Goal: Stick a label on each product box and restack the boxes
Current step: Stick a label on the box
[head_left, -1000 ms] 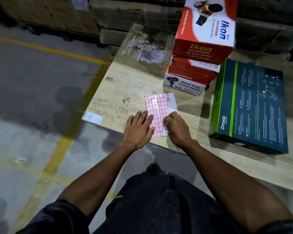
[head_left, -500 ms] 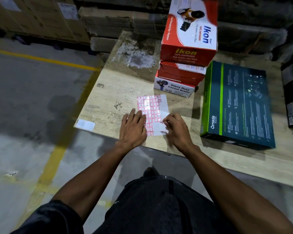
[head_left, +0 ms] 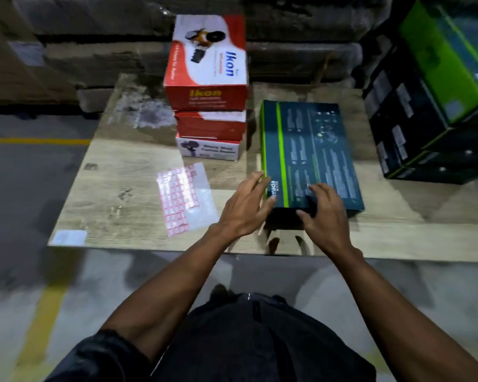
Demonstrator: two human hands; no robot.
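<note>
A flat teal box with a green stripe (head_left: 315, 144) lies on the wooden table (head_left: 116, 172). My left hand (head_left: 246, 208) is spread open at the box's near left corner, fingertips touching its edge. My right hand (head_left: 323, 216) rests over the near edge, fingers on the top face and thumb down by the front side; any label under the fingers is hidden. A sheet of red-bordered labels (head_left: 182, 197) lies loose on the table to the left of my hands. Three red and white tape dispenser boxes (head_left: 207, 64) are stacked behind the sheet.
A pile of black and green boxes (head_left: 431, 111) stands at the right end of the table. A small white sticker (head_left: 68, 237) sits at the table's near left corner. Brown cartons (head_left: 94, 59) line the back. A yellow line (head_left: 36, 141) crosses the grey floor.
Both hands have left the label sheet and moved right onto the near end of the teal box. The view has swung right, which brings the black and green pile into sight.
</note>
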